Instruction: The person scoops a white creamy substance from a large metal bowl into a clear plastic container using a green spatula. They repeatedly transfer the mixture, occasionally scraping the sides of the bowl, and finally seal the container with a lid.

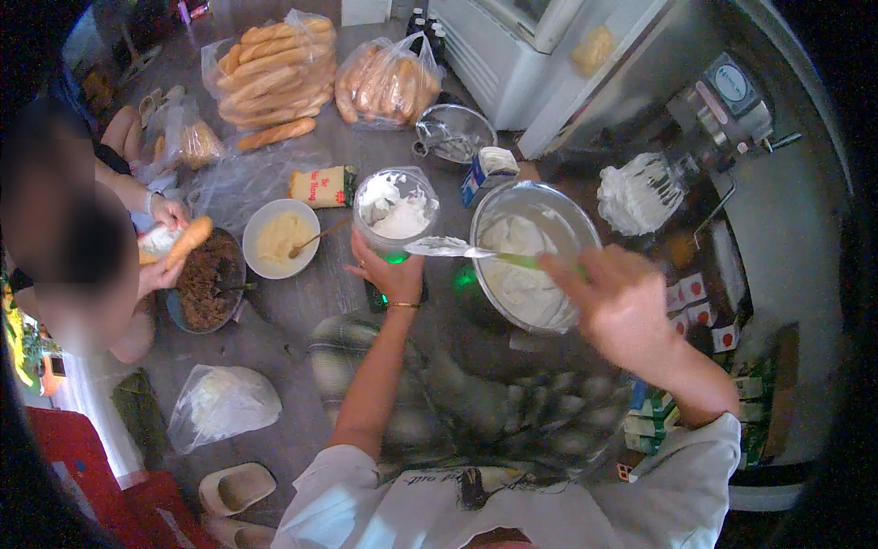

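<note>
My left hand [392, 272] grips the near side of a clear plastic tub [396, 230] with white cream inside. Under my left wrist is a dark device with a green lit display [384, 300], perhaps a digital scale; whether the tub rests on it is hidden. My right hand [617, 309], slightly blurred, holds the green handle of a spatula [449, 248]. The cream-coated blade points left, and its tip lies across the tub's lower right edge. Beneath the spatula stands a large metal bowl [597, 230] with white cream in the bottom and on the wall.
A blue carton [488, 175] stands behind the metal bowl. Left are a white bowl [312, 257] of pale yellow spread and a bowl of brown shredded filling [216, 285]. Another person's hands [164, 213] hold a split bread roll. Bagged baguettes [274, 75] lie behind; a mixer [730, 103] stands right.
</note>
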Action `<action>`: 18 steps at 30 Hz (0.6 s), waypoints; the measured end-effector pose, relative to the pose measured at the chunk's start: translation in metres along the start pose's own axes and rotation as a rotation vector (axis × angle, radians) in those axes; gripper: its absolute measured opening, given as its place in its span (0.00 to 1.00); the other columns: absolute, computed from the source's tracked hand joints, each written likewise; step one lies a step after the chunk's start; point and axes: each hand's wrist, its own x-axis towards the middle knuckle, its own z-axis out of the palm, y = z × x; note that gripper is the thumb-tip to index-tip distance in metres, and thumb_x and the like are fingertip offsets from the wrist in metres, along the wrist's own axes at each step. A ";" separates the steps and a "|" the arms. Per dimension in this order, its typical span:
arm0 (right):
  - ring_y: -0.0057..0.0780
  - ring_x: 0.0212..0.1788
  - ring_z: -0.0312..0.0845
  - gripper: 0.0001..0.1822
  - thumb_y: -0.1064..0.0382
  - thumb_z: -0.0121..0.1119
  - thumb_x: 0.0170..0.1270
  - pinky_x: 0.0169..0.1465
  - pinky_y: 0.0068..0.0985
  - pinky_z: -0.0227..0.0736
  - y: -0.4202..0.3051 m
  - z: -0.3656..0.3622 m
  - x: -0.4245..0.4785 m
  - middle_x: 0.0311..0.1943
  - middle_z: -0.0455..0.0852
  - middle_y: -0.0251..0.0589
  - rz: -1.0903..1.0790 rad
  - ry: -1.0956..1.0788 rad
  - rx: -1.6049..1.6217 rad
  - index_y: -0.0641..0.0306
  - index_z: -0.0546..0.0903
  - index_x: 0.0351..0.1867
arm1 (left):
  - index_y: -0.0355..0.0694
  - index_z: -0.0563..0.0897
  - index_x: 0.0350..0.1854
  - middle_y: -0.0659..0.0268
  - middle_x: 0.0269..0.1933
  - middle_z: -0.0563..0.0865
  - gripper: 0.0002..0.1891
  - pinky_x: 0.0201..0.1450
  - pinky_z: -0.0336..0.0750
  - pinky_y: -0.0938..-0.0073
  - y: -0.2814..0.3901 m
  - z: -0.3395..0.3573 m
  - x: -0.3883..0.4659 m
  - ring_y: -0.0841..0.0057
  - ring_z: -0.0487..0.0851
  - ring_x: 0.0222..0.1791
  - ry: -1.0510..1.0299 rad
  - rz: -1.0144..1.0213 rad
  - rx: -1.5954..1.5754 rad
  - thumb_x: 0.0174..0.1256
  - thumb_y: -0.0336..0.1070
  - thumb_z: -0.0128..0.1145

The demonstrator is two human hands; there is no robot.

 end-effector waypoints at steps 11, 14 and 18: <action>0.26 0.26 0.68 0.19 0.49 0.56 0.57 0.31 0.28 0.64 0.032 0.120 0.045 0.24 0.78 0.38 0.760 0.222 1.270 0.68 0.75 0.30 | 0.37 0.54 0.62 0.53 0.60 0.62 0.55 0.63 0.44 0.51 0.003 0.004 0.003 0.58 0.59 0.62 0.017 0.100 -0.146 0.27 0.45 0.74; 0.23 0.32 0.68 0.24 0.46 0.65 0.47 0.32 0.23 0.63 0.024 0.162 0.109 0.27 0.75 0.35 0.902 -0.093 1.476 0.67 0.76 0.33 | 0.33 0.55 0.61 0.51 0.58 0.63 0.55 0.62 0.53 0.60 -0.001 -0.003 0.005 0.59 0.61 0.59 0.026 0.173 -0.007 0.26 0.44 0.75; 0.25 0.24 0.71 0.20 0.55 0.71 0.42 0.25 0.21 0.62 0.012 0.206 0.160 0.23 0.77 0.37 0.998 -0.150 1.878 0.67 0.76 0.31 | 0.32 0.55 0.60 0.52 0.58 0.62 0.56 0.63 0.53 0.61 0.012 -0.009 0.004 0.60 0.60 0.60 -0.023 0.048 0.058 0.26 0.45 0.76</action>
